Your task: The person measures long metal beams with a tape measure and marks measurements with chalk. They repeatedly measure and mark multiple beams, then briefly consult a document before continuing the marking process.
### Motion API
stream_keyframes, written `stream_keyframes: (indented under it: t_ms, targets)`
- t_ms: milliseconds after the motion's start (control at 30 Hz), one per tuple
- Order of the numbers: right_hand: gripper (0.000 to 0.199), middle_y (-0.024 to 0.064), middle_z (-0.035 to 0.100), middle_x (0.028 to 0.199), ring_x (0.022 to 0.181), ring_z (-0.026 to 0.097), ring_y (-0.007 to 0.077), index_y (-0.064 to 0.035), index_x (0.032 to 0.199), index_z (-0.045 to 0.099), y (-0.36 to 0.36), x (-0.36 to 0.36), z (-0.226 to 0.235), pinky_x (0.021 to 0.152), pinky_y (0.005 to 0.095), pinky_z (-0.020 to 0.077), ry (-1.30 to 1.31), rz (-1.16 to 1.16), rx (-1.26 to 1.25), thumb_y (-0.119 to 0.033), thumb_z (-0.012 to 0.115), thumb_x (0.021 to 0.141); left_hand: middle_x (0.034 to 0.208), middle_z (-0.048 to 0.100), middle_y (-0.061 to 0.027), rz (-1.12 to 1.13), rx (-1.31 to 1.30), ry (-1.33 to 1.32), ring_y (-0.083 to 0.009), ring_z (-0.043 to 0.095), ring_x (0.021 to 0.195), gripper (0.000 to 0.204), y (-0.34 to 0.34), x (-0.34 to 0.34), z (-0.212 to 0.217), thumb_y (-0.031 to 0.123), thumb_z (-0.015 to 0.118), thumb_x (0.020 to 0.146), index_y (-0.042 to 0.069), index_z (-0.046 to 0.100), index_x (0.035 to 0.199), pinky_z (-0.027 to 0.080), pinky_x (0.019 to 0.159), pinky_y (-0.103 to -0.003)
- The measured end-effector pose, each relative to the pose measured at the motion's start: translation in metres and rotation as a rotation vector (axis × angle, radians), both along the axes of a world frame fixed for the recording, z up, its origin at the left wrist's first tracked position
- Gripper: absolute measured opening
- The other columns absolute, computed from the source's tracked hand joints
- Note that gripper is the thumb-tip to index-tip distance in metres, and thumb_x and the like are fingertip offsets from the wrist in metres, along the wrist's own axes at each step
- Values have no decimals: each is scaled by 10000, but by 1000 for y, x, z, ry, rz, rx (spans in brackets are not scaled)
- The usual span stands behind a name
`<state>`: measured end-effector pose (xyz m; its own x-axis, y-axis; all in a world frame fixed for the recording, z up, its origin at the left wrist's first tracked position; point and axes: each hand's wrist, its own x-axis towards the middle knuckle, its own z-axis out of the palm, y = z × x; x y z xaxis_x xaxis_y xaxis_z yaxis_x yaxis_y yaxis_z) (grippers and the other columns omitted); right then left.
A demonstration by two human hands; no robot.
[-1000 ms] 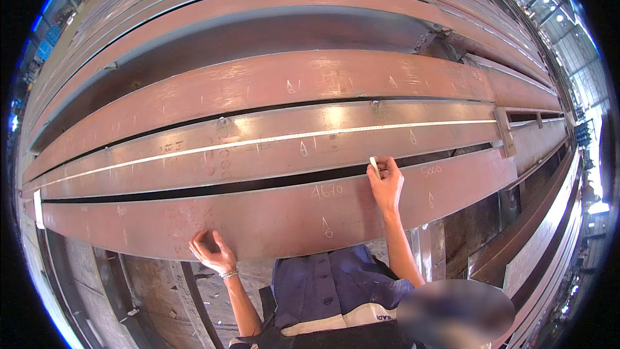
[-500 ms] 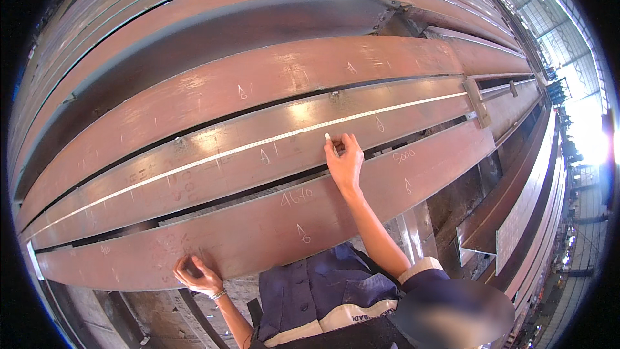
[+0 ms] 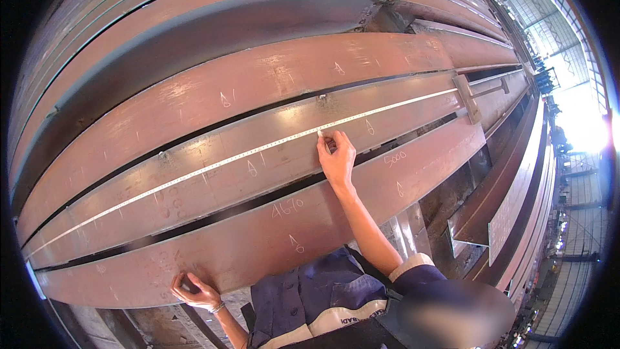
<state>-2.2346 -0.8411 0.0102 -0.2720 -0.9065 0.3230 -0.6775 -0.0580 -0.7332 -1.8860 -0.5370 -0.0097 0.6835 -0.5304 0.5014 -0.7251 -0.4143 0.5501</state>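
Observation:
My right hand point(image 3: 338, 158) pinches a short white piece of chalk point(image 3: 320, 133) between thumb and fingertips. The chalk's tip is at the lower edge of a pale measuring tape point(image 3: 258, 150), which lies stretched along a reddish-brown steel beam point(image 3: 213, 187). White chalk ticks and small arrow-like marks show on this beam and its neighbours. My left hand point(image 3: 197, 294) rests on the near edge of the nearest steel beam point(image 3: 226, 245), its fingers bent and apart around a dark gap. Handwritten chalk figures are on that nearest beam.
A small steel block point(image 3: 467, 99) lies across the beam at the tape's far right end. More long beams point(image 3: 258, 58) lie parallel beyond, with dark gaps between them. Other steel sections point(image 3: 497, 207) are stacked to the right. Supports show beneath the near edge.
My right hand has brought the chalk up to the tape's edge. My left hand stays on the near beam. The whole view has shifted slightly.

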Motion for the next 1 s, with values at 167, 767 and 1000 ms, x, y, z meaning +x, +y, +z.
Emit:
stream_keyframes:
  t_ms: [167,767,1000]
  targets:
    - [98,129,652,812,706,660,314,-15,929,713,-4,1,6,672,428,517,45,15,2,-82,747,866,1038,629,-162,3,41,-2,-335,597,977,264,2,2,-1,239,692,981,-16,633,1016,474,901,-472]
    - [79,124,646,814,705,660,293,-23,921,714,-7,0,7,675,414,515,63,17,40,-63,750,863,1027,623,-159,3,61,-6,-324,595,958,235,0,0,3,197,688,981,-22,622,1031,480,896,-463]
    - [82,140,663,862,756,686,331,-19,937,710,-7,-2,10,691,428,527,86,50,60,-58,740,872,1015,626,-149,-9,66,-18,-320,598,950,253,1,2,2,226,683,986,-17,623,1023,481,890,-463]
